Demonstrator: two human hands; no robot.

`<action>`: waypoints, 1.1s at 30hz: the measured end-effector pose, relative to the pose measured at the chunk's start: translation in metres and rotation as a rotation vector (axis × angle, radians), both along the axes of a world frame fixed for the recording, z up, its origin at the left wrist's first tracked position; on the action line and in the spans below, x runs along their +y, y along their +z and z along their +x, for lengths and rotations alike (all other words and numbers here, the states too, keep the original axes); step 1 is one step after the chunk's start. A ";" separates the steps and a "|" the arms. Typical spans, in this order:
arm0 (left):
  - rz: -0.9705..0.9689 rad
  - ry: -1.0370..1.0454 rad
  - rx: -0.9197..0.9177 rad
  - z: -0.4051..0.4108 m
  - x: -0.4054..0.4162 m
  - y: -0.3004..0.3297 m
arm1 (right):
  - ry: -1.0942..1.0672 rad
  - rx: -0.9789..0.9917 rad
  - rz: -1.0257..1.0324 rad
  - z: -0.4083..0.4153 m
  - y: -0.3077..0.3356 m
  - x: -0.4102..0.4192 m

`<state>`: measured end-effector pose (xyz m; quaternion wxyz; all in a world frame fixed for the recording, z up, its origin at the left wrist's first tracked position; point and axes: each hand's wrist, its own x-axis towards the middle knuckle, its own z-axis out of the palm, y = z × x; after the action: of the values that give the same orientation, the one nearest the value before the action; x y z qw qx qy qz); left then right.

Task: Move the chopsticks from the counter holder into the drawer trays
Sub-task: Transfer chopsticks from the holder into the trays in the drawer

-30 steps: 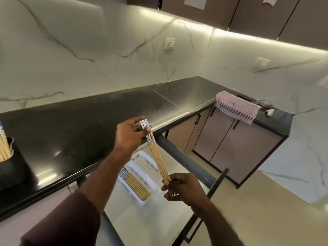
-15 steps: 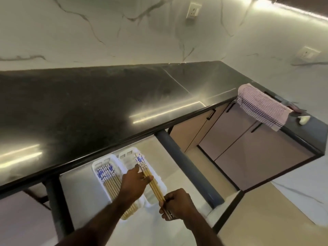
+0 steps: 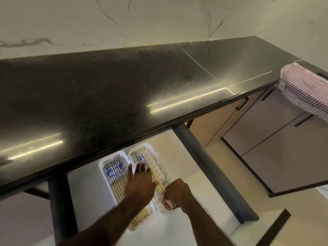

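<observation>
Probably a home kitchen: black counter (image 3: 106,96), marble backsplash (image 3: 142,20), cabinets (image 3: 276,139)

Drawer (image 3: 85,192) open below counter (image 3: 106,96): two trays side by side. Left tray (image 3: 102,163) holds chopsticks (image 3: 115,176); right tray (image 3: 159,167) holds a few. Towel (image 3: 305,91) hangs far right.

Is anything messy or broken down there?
Nothing looks broken or spilled. The chopsticks in the left tray lie neatly side by side. Only the striped cloth hangs over the counter's edge.
</observation>
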<state>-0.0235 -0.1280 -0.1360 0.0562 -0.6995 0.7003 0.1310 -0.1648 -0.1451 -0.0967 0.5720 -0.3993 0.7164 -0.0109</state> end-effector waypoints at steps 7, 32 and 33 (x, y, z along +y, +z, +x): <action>0.085 -0.121 -0.161 -0.012 -0.007 0.001 | 0.397 0.235 -0.082 0.006 -0.035 -0.007; -0.001 -0.203 -0.078 -0.009 -0.016 0.030 | 0.354 0.326 -0.484 0.001 -0.006 0.011; -0.024 -0.191 -0.040 -0.009 -0.013 0.037 | 0.323 0.323 -0.497 -0.001 0.006 0.012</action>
<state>-0.0321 -0.1411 -0.0994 0.0740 -0.6328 0.7639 0.1028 -0.1656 -0.1329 -0.0911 0.3306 -0.6313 0.7008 -0.0311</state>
